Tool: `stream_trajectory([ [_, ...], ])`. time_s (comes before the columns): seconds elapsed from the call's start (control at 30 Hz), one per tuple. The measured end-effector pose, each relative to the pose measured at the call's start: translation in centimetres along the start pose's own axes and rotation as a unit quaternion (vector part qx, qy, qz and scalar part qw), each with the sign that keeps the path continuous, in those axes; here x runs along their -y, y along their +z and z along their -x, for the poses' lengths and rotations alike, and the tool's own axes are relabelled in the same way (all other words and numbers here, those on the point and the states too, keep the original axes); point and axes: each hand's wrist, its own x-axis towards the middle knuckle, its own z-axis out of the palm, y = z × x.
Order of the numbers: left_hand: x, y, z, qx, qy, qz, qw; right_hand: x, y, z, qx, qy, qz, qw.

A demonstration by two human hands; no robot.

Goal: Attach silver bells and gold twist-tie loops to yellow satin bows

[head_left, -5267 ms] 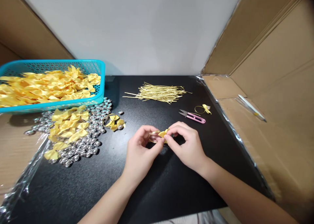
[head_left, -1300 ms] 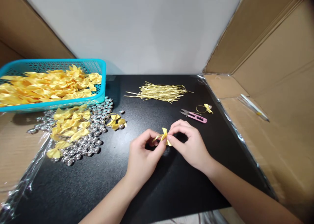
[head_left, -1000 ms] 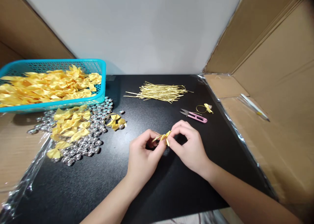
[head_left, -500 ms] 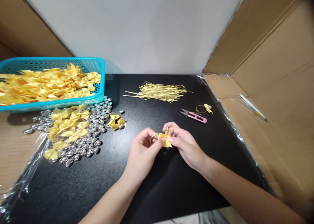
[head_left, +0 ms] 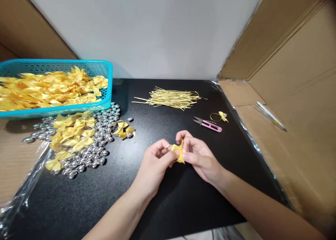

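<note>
Above the middle of the black table, my left hand (head_left: 154, 164) pinches a yellow ribbon bow (head_left: 180, 157) between thumb and fingers. A thin gold loop shows beside those fingers, mostly hidden by them. My right hand (head_left: 198, 156) grips the bow's right side, its thumb in front and fingers curled behind. To the right lie pink thread snips (head_left: 210, 125), blades pointing left, and a gold tie (head_left: 219, 116) looped with a small bow. Left of my hands is another looped tie with yellow bows (head_left: 123, 129).
A blue basket (head_left: 109, 89) full of yellow bows stands at the back left. Silver bells (head_left: 91, 154) and a pile of bows (head_left: 73, 131) lie before it. Gold ties (head_left: 173, 98) lie at the back. A white-handled tool (head_left: 270, 115) rests on cardboard at right.
Both hands have shifted slightly right with the bow. The bow has turned a little, and less of the gold loop shows by my left fingers.
</note>
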Motion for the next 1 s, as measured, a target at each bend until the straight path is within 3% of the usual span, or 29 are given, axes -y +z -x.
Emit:
stream_trajectory([
  [0.17, 0.1, 0.0, 0.0, 0.0, 0.016, -0.011, 1.0, 0.0, -0.2, -0.2, -0.01, 0.014, -0.004, 1.0],
  [0.27, 0.0, 0.0, 0.2, -0.016, 0.06, -0.054, 0.997, 0.2, -0.6, -0.3, -0.03, -0.032, 0.103, 0.994],
  [0.37, 0.0, 0.1, 0.7, -0.036, 0.126, -0.124, 0.984, 0.6, -0.7, -0.2, -0.07, -0.115, 0.235, 0.963],
  [0.47, 0.2, 0.1, 1.1, -0.049, 0.233, -0.213, 0.948, 0.7, -0.3, 0.0, -0.112, -0.193, 0.315, 0.922],
  [0.63, 0.7, -0.1, 1.2, -0.051, 0.411, -0.351, 0.84, 0.1, 0.4, 0.5, -0.154, -0.26, 0.346, 0.888],
  [0.7, 0.7, -0.2, 1.2, -0.051, 0.452, -0.374, 0.808, -0.1, 0.5, 0.6, -0.168, -0.257, 0.323, 0.895],
  [0.8, 0.6, -0.4, 1.0, -0.057, 0.48, -0.386, 0.785, -0.1, 0.5, 0.7, -0.163, -0.219, 0.23, 0.934],
  [0.9, 0.6, -0.6, 0.9, -0.068, 0.475, -0.388, 0.787, 0.2, 0.5, 0.6, -0.107, -0.162, 0.137, 0.971],
  [1.0, 0.6, -0.7, 0.9, -0.076, 0.456, -0.385, 0.799, 0.6, 0.4, 0.5, -0.082, -0.141, 0.134, 0.978],
])
